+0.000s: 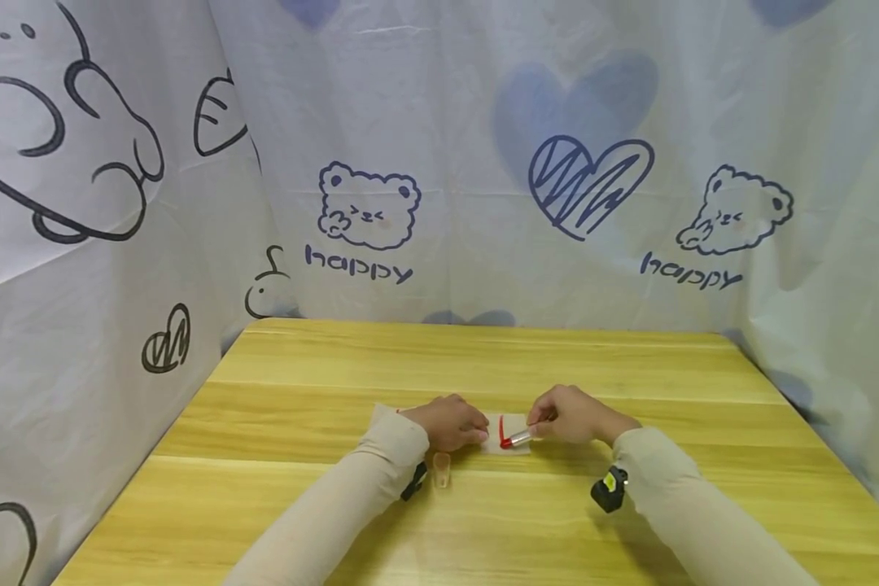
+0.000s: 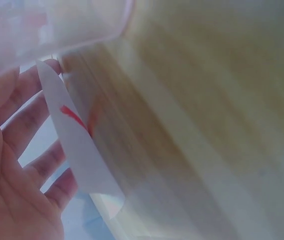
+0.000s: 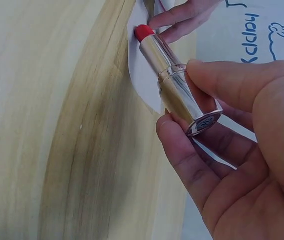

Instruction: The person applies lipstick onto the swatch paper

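Observation:
A strip of white paper (image 1: 516, 422) lies on the table and bears a red line (image 1: 501, 427). Across its middle rests my left hand (image 1: 447, 423), holding it with extended fingers; the part of the strip under it is hidden. My right hand (image 1: 571, 413) pinches a lipstick (image 3: 174, 82) with a shiny metallic tube between thumb and fingers. Its red tip (image 1: 506, 443) is at the lower end of the red line. Just in front of my left hand lies a small clear cap (image 1: 442, 470). The left wrist view shows another red mark (image 2: 72, 116) on the paper, which curves up at its edge.
The wooden table (image 1: 483, 529) ends at a white curtain (image 1: 469, 244) printed with bears and hearts, which also hangs along both sides. A dark wrist device (image 1: 610, 490) sits below my right sleeve. A blurred translucent thing (image 2: 87, 25) fills the left wrist view's top corner.

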Motion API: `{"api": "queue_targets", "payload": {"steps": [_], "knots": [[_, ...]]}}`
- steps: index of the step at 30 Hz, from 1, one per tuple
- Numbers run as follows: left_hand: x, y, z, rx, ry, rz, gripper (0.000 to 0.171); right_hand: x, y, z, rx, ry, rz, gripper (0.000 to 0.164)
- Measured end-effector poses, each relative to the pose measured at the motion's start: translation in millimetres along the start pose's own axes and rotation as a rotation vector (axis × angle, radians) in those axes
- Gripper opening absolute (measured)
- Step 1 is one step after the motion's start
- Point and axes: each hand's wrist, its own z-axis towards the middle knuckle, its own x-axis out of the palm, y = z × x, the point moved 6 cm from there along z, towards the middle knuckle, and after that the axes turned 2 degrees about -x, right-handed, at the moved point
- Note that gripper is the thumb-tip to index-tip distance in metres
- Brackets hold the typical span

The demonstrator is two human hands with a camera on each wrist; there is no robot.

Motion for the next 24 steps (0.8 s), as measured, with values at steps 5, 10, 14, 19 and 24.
{"api": "queue_targets", "payload": {"steps": [5,10,14,19,24], "knots": [[-0.8,-0.4,-1.1,0.019,-0.011,0.025,0.031,-3,3,-1,-0.023,-0.012,-0.001,0.006],[-0.7,1.9,-0.4,0.026,-0.02,0.027,0.029,-8,6,-4,-0.031,-0.03,0.025,0.005],[0.1,1.9,-0.9,0.071,-0.045,0.008,0.024,-9,2,-8,0.005,-0.072,0.04,0.007],[-8.0,1.1,-8.0,0.096,-0.127,-0.086,0.026,-11,1,-13,0.09,-0.173,0.083,0.012],[-26.9,-0.6,-22.7,0.046,-0.243,-0.26,0.029,-12,5,-18,0.134,-0.318,0.157,0.015]]}}
